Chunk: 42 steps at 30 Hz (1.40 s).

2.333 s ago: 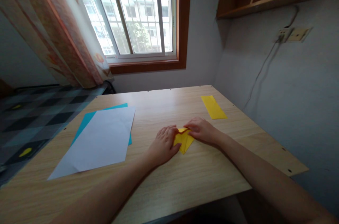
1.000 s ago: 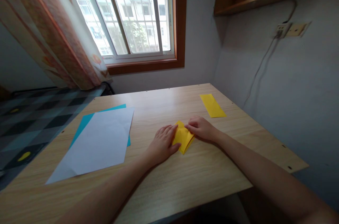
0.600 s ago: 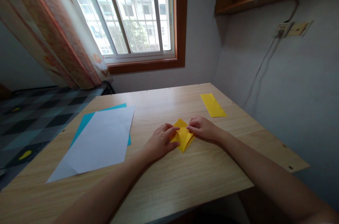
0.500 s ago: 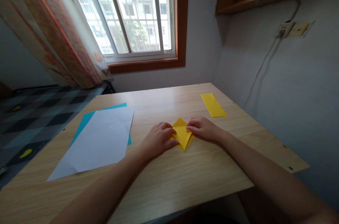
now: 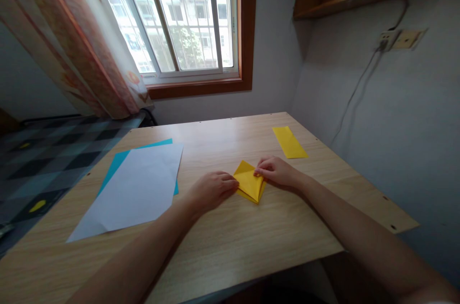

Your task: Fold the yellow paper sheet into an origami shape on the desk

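Observation:
A piece of yellow paper [image 5: 248,180], folded into a layered diamond, lies on the wooden table in front of me. Its loose lower flaps show at the point nearest me. At its left corner, my left hand [image 5: 216,190] is closed with the fingers together on the paper's edge; the thumb is mostly hidden. My right hand [image 5: 276,170] pinches the right side between thumb and curled fingers.
A white sheet [image 5: 132,191] overlaps a blue sheet [image 5: 114,167] on the table's left. A yellow paper strip [image 5: 289,142] lies at the far right. Beyond the table are a window [image 5: 190,16], a checkered bed [image 5: 53,151] and a wall socket [image 5: 388,39].
The folded paper has turned slightly, its near point swinging right. My left fingers have drawn closer together at its left corner. My right hand stays at the right side.

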### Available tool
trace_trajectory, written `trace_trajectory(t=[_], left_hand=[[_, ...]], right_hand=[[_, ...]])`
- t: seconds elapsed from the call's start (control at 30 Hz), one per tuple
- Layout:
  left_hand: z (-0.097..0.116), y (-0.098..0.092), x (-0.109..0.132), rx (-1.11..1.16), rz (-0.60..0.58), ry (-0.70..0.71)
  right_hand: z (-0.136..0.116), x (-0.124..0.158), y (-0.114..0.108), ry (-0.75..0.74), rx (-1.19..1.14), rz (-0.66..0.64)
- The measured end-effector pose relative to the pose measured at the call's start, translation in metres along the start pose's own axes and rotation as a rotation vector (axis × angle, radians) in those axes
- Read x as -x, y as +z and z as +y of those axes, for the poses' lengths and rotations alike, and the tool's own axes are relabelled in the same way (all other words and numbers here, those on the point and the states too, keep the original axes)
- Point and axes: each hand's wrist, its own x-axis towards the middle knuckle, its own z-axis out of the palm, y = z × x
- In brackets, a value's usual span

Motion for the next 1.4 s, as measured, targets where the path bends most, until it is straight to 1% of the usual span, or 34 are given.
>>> trace_trajectory(t=[0.17, 0.4, 0.57, 0.67, 0.73, 0.93, 1.07, 1.27, 1.4], left_hand=[[-0.002, 0.001, -0.001, -0.045, 0.015, -0.008], [-0.005, 0.006, -0.001, -0.044, 0.157, -0.105], [-0.009, 0.006, -0.002, 0.095, 0.23, -0.209], [-0.009, 0.005, -0.003, 0.192, 0.242, -0.287], [-0.009, 0.003, -0.003, 0.237, 0.234, -0.312], [-0.007, 0.001, -0.003, 0.292, 0.233, -0.308], [-0.006, 0.004, -0.003, 0.257, 0.271, -0.303], [-0.001, 0.008, -0.004, 0.189, 0.382, -0.351], [-0.001, 0.01, -0.006, 0.163, 0.395, -0.353]], right_hand=[[0.004, -0.001, 0.001, 0.008, -0.015, 0.019], [0.006, -0.002, 0.0, 0.02, -0.041, 0.002], [0.003, 0.001, -0.005, -0.035, -0.034, -0.052], [0.001, 0.002, -0.007, -0.052, -0.024, -0.065], [0.0, 0.002, -0.007, -0.051, -0.02, -0.067], [-0.001, 0.0, -0.007, -0.067, 0.007, -0.067], [0.002, 0.0, -0.003, -0.078, 0.037, -0.02], [0.006, -0.002, 0.007, -0.067, 0.093, 0.097], [0.006, -0.004, 0.013, -0.062, 0.1, 0.15]])
